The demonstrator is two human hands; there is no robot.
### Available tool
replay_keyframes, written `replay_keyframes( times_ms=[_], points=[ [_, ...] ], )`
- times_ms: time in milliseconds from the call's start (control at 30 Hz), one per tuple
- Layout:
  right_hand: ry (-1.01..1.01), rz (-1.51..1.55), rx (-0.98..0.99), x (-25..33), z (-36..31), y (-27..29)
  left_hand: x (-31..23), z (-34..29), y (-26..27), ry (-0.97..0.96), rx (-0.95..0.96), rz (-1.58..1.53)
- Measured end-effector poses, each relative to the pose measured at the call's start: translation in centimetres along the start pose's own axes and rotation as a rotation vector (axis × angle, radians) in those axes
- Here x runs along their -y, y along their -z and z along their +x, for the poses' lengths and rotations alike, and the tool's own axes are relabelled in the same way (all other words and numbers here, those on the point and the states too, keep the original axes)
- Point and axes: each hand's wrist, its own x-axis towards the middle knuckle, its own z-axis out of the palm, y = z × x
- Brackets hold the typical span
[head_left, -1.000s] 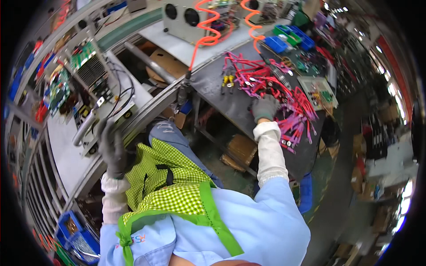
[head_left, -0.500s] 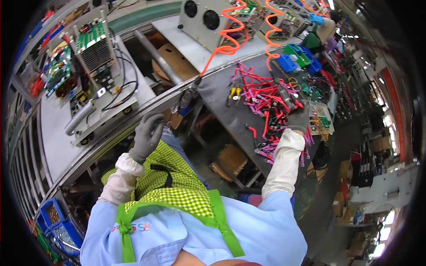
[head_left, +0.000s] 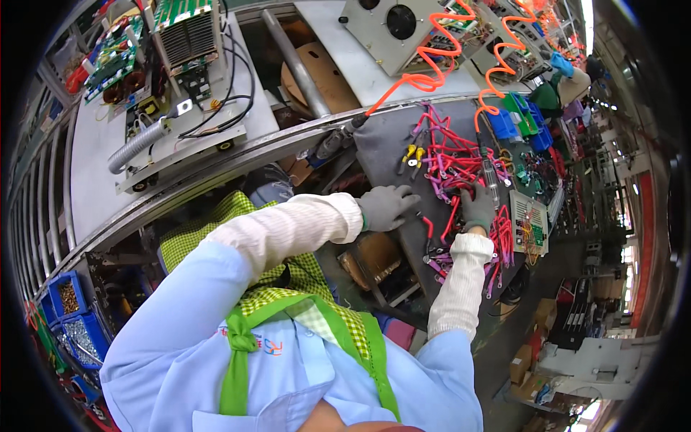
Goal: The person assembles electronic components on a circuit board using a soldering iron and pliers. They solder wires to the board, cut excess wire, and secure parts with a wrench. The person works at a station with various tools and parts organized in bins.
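On the dark mat-topped table, red and pink cables (head_left: 450, 155) with metal ring ends lie in a tangled pile. My right hand (head_left: 477, 209), in a grey glove, is down in this pile with its fingers curled on a red cable; the fingertips are partly hidden. Right beside it, a clear-bodied air screwdriver (head_left: 491, 180) hangs from an orange coiled hose (head_left: 497, 72). My left hand (head_left: 389, 207), also grey-gloved, reaches across to the table's near left edge. Its fingers are stretched out and hold nothing. Close to its fingertips lies a loose red cable end (head_left: 428, 227).
A second air tool (head_left: 335, 144) hangs at the metal rail. Left stands an open unit with circuit boards (head_left: 183, 43); a grey fan housing (head_left: 385, 32) is at the back. Blue and green bins (head_left: 529, 119) and a board with wires (head_left: 529, 219) sit right of the pile.
My left hand has swung right from over the apron to the table edge. My right hand has moved deeper into the cables. The whole view has shifted, with the benches now higher.
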Motion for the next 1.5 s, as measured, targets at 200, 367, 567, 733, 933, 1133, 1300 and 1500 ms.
replay_keyframes(
  times_ms=[200, 367, 567, 733, 933, 1133, 1300, 1500],
  points=[
    [0.219, 0.128, -0.198, 0.7, -3.4, 2.5, -0.3, 4.8, -1.9, -0.084, 0.186, 0.054],
    [0.19, 0.421, -0.176, -0.5, -5.8, 2.7, 2.3, 2.7, 0.3, -0.047, -0.077, -0.524],
    [0.228, 1.113, 0.141, 7.4, -7.1, 5.2, 2.4, -2.7, 6.7, 0.358, 0.046, -1.653],
    [0.344, 1.401, 0.329, 19.3, -7.6, 5.2, 1.2, -9.2, 9.4, 0.35, -0.296, -1.543],
    [0.296, 1.603, 0.454, 29.6, -10.6, 5.7, -0.3, -18.7, 12.9, 0.3, -0.707, -1.174],
    [0.451, 1.646, 0.895, 36.3, -13.6, 8.0, -2.6, -26.3, 16.0, 0.319, -0.814, -1.127],
    [0.462, 1.766, 0.934, 40.4, -16.0, 9.3, -4.7, -29.7, 18.2, 0.276, -0.959, -1.278],
    [0.565, 1.769, 0.957, 43.5, -17.3, 10.3, -5.0, -32.5, 19.7, 0.259, -1.038, -1.274]
  ],
)
